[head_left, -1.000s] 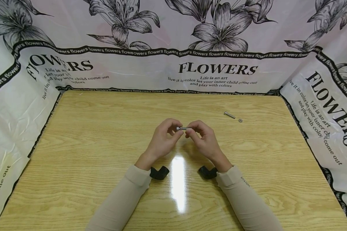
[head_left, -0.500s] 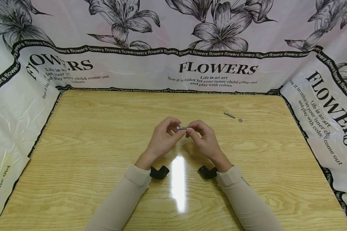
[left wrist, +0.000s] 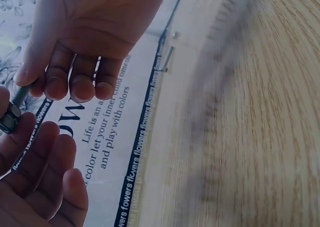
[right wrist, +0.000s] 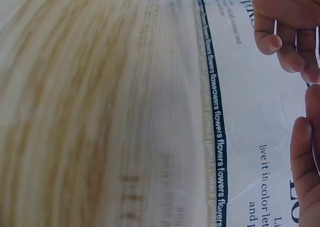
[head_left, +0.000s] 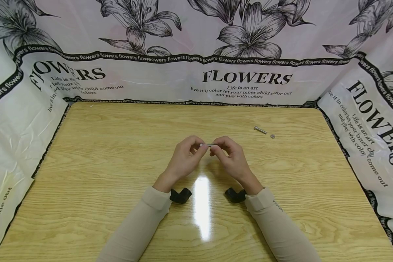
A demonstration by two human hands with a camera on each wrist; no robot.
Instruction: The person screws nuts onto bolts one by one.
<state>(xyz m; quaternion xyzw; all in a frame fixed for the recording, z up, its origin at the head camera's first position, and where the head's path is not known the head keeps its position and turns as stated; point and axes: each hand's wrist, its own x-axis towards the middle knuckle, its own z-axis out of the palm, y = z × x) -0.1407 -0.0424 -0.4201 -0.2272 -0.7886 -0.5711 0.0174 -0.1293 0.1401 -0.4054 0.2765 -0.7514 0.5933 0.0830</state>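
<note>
In the head view, a silver bolt (head_left: 210,145) is held up between both hands over the middle of the table. My left hand (head_left: 186,157) pinches its head end with thumb and fingertips. My right hand (head_left: 231,156) pinches the far end of its threaded shaft. The left wrist view shows the shaft (left wrist: 21,94) and a hex nut (left wrist: 15,111) next to the dark head, by the left fingertips (left wrist: 22,134). In the right wrist view only fingers of both hands appear, and the bolt is out of sight.
A second bolt (head_left: 260,130) lies on the wooden table (head_left: 118,153) at the back right, with a loose nut (head_left: 272,136) beside it. Black angled pieces (head_left: 181,195) stick out at both wrists. Flower-printed sheeting (head_left: 157,82) lines the back and sides.
My left fingers have shifted slightly and now cover the bolt's head, which showed earlier. My right hand stays in place on the shaft.
</note>
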